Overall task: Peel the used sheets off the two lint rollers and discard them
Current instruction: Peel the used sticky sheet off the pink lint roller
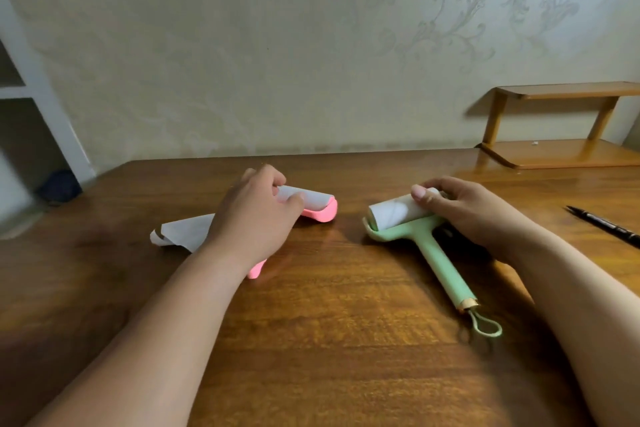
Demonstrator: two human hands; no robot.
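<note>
A pink lint roller point(320, 210) lies on the wooden table point(329, 340), its white roll at the far end and its handle tip showing under my left wrist. My left hand point(258, 215) rests over it, fingers curled on the roll. A loose white sheet point(183, 234) lies flat just left of that hand. To the right lies a green lint roller point(436, 253), handle pointing toward me with a loop at its end. My right hand point(464, 210) grips its white roll point(394, 211) from the right side, thumb on top.
A black pen point(604, 226) lies at the table's right edge. A small wooden shelf point(561, 152) stands at the back right against the wallpapered wall. A white shelving unit is at the far left.
</note>
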